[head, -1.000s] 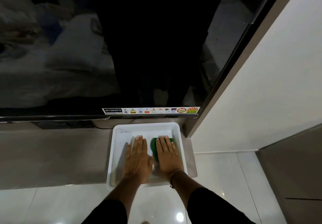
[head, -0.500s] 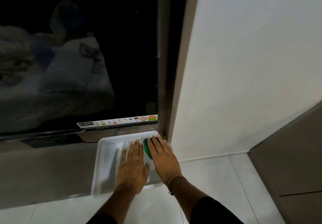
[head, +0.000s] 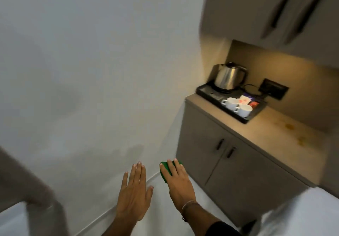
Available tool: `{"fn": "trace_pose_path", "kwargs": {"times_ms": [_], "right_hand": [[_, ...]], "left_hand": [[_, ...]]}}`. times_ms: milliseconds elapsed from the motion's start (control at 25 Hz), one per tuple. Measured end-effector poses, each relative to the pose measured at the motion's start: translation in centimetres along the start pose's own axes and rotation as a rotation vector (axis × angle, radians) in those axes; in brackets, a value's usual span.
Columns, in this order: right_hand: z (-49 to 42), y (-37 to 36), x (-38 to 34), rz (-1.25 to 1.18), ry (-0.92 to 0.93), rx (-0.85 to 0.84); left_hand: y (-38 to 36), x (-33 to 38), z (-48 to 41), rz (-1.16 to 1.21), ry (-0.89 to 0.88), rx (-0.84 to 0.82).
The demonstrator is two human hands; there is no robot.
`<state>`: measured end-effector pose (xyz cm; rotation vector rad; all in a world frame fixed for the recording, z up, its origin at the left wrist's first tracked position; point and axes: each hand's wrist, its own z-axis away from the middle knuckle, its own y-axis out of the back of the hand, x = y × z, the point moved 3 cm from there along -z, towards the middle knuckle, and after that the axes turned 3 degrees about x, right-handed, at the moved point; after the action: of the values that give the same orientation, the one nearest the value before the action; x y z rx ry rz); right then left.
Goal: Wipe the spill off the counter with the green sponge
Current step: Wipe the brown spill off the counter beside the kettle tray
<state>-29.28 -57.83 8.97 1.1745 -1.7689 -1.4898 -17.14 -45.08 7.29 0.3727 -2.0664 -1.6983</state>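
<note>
My right hand [head: 178, 182] is held out in the air, palm down, with the green sponge [head: 164, 170] gripped under its fingers. To its left my left hand [head: 134, 193] hovers flat with fingers spread, holding nothing. The beige counter [head: 271, 131] is at the right, some way beyond both hands. Yellowish-brown spill spots [head: 290, 126] lie on its top, to the right of the black tray, with a further patch [head: 301, 140] nearer the front edge.
A black tray [head: 205, 90] at the counter's left end carries a steel kettle [head: 229, 75], two white cups [head: 231, 102] and sachets. Grey cabinet doors [head: 225, 164] are below, upper cabinets [head: 266, 12] above. A white wall [head: 91, 70] fills the left; a white surface [head: 302, 215] lies bottom right.
The view has swung right, away from the TV and the white tray. My right hand has lifted the green sponge out of the tray; both hands now hang in the air facing the counter.
</note>
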Motion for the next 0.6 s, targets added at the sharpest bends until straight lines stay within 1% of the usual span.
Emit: {"fn": "trace_pose_path", "kwargs": {"times_ms": [120, 200, 360, 520, 600], "right_hand": [[2.7, 3.2, 11.6, 0.073, -0.21, 0.024], [4.4, 5.0, 17.4, 0.11, -0.323, 0.014], [7.6, 7.7, 29.5, 0.21, -0.558, 0.028], [8.9, 9.7, 39.3, 0.213, -0.751, 0.014], [9.3, 10.5, 42.6, 0.193, -0.834, 0.022]], "left_hand": [[-1.7, 10.8, -6.1, 0.025, -0.181, -0.047], [-2.6, 16.5, -9.5, 0.029, -0.281, -0.018], [-4.2, 28.4, -17.1, 0.055, -0.505, -0.035], [-7.0, 37.9, -24.9, 0.064, -0.667, -0.079], [-8.4, 41.4, -28.1, 0.084, -0.733, -0.105]]}}
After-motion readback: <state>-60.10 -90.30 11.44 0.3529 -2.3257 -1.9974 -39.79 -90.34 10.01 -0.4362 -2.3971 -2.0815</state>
